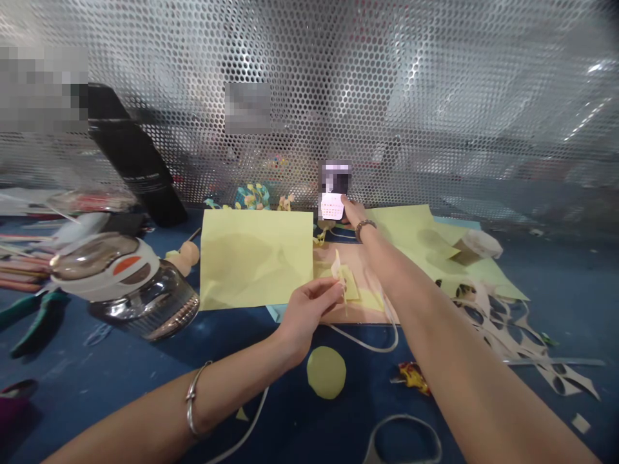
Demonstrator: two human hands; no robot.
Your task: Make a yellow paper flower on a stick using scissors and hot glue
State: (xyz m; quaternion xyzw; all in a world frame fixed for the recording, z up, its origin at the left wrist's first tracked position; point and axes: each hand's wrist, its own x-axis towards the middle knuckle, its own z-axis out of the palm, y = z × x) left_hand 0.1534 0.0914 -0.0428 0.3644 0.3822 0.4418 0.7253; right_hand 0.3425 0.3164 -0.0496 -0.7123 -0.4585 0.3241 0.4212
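My left hand pinches a small, thin piece of pale yellow paper between thumb and fingertips. Beneath it, more yellow paper pieces lie on a peach-coloured sheet. My right hand reaches forward to a phone that stands upright by the mesh panel. One outstretched finger touches the phone's lit screen, which shows a keyboard at the bottom; the other fingers are partly hidden. A white cable loops beside the peach sheet. Nearer to me lies a yellow paper circle.
Yellow sheets lie left and right of the peach sheet. A glass jar and green-handled pliers are at left. Cut white paper scraps lie at right, scissor handles in front. A perforated metal panel closes off the back.
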